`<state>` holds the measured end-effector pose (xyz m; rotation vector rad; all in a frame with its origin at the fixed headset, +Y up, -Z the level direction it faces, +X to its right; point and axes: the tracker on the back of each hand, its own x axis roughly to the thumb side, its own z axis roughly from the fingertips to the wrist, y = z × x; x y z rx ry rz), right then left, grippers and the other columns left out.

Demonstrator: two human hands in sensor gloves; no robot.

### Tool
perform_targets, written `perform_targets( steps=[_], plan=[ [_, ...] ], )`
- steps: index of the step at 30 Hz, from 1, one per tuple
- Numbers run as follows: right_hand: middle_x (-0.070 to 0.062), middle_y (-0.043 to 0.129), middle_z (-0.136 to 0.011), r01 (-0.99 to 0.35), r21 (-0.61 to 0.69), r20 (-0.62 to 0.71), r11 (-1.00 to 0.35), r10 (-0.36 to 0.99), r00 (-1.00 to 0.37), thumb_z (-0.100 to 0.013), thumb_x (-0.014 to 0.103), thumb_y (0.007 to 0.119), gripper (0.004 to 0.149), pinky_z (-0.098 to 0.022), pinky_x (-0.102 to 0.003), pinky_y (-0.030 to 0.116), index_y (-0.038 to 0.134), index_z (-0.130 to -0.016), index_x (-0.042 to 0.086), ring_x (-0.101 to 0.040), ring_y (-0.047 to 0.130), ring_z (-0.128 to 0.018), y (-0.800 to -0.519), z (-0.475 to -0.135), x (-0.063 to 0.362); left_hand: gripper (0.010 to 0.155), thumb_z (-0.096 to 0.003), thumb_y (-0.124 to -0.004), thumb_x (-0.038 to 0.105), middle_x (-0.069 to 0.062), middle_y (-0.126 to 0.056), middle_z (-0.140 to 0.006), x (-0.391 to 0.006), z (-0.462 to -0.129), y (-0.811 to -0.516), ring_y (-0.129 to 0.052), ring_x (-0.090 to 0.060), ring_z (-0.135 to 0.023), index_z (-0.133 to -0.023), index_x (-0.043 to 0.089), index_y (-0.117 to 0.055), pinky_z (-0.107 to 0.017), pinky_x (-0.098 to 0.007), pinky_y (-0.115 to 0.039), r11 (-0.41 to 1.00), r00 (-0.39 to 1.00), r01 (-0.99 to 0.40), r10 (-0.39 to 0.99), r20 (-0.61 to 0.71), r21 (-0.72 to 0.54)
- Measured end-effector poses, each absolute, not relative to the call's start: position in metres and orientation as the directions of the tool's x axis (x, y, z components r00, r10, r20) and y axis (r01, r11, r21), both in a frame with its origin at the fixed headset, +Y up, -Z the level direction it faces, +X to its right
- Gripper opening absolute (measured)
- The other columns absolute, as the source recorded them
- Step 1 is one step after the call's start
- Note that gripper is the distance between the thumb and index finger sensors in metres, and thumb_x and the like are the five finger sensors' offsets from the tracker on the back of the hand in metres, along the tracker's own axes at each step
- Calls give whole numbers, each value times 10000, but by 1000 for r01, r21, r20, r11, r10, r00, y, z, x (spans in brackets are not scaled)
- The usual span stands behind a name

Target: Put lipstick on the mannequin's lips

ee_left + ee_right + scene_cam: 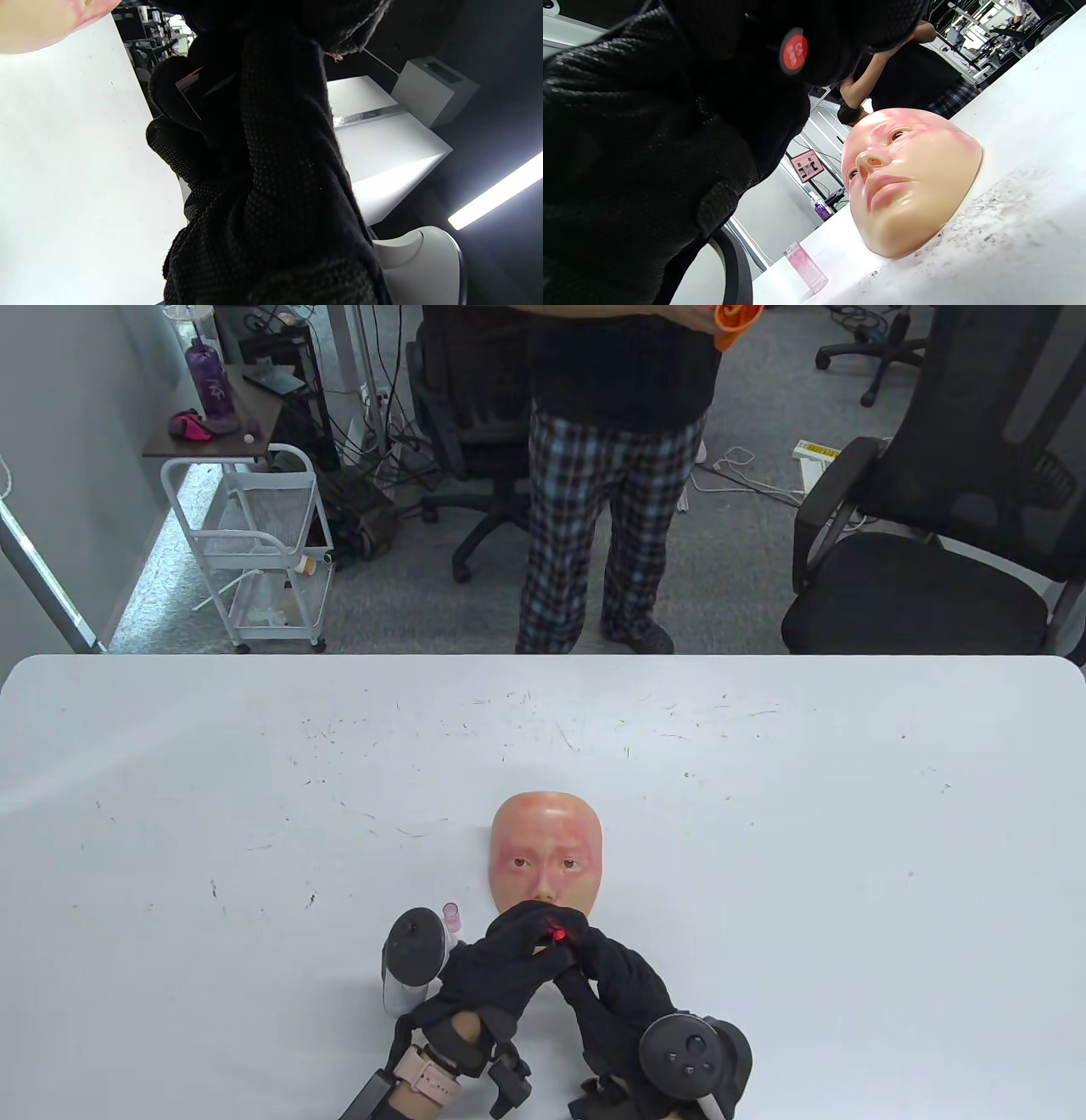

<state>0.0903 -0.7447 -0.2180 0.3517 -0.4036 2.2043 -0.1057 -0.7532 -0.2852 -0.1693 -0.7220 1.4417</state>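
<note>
A flesh-coloured mannequin face [547,840] lies face up on the white table [764,814]. My two gloved hands meet just over its mouth and chin and hide them in the table view. My left hand [513,942] and right hand [594,954] both grip a dark lipstick tube; its red round end [557,935] shows between the fingers. In the right wrist view the red end [793,51] sits among the gloved fingers above and left of the face [912,182], whose lips [882,188] look pale pink. The lipstick's tip is hidden.
A clear pink cap [452,916] stands on the table just left of my left hand; it also shows in the right wrist view [806,267]. A person in plaid trousers [594,517] stands beyond the table's far edge, and a black office chair [933,543] is at the far right.
</note>
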Motion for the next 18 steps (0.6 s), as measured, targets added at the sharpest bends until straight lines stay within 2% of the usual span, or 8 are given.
perform_targets(
  steps=[2,4,6,9,11,13,15,18],
  plan=[
    [-94,903,-781,-800,-161,380,-578,712,-591,-422,383,806,547,-507,-468,753,734,-896,121,-270,933,-617,-744,-219,91,517,-553,-722,434,-47,-670,-1009,-106,-286,-755,-574,-327,-977,-1046,284,-695,-741,-511,-520,114,-73,-839,945,318,-532],
    [-92,897,-788,-781,-178,371,-599,694,-617,-429,387,798,546,-511,-471,749,730,-903,126,-268,929,-621,-743,-219,92,597,-552,-731,461,-79,-623,-1051,-108,-287,-752,-522,-352,-998,-1105,271,-611,-754,-530,-474,79,-105,-841,947,304,-535],
    [-97,900,-780,-738,-184,358,-649,655,-665,-436,393,793,541,-508,-476,745,734,-903,126,-269,927,-613,-743,-220,93,635,-557,-733,454,-99,-573,-1092,-117,-292,-740,-468,-367,-1019,-1138,275,-549,-770,-538,-432,83,-88,-877,940,328,-473],
    [-103,905,-765,-684,-202,334,-700,608,-721,-444,398,787,533,-503,-479,742,740,-902,128,-268,924,-597,-744,-221,94,655,-577,-704,489,-101,-479,-1150,-135,-307,-716,-386,-368,-1053,-1165,304,-483,-793,-532,-387,290,133,-894,900,416,-342],
    [-107,907,-756,-642,-216,318,-736,569,-759,-446,399,786,532,-501,-482,738,745,-902,129,-266,921,-589,-745,-223,94,668,-572,-707,493,-113,-447,-1173,-144,-321,-696,-350,-381,-1066,-1171,309,-476,-797,-539,-372,462,329,-848,842,427,-259],
    [-105,910,-747,-610,-218,310,-762,539,-783,-449,402,782,528,-499,-483,737,750,-902,133,-264,919,-582,-744,-224,94,679,-568,-714,488,-127,-423,-1187,-145,-335,-686,-325,-394,-1071,-1176,308,-471,-796,-532,-377,567,448,-796,787,425,-210],
    [-97,911,-735,-565,-224,295,-794,498,-816,-451,411,776,530,-498,-481,736,750,-903,136,-255,917,-574,-745,-225,94,685,-553,-732,479,-146,-413,-1196,-142,-349,-680,-309,-407,-1074,-1173,312,-492,-788,-539,-385,641,528,-744,738,421,-190],
    [-86,915,-715,-515,-238,274,-824,451,-849,-454,425,773,528,-495,-480,736,757,-899,140,-244,916,-560,-746,-228,95,695,-553,-740,462,-138,-353,-1216,-128,-372,-682,-250,-394,-1090,-1179,314,-478,-801,-536,-359,709,608,-668,695,384,-226]
  ],
)
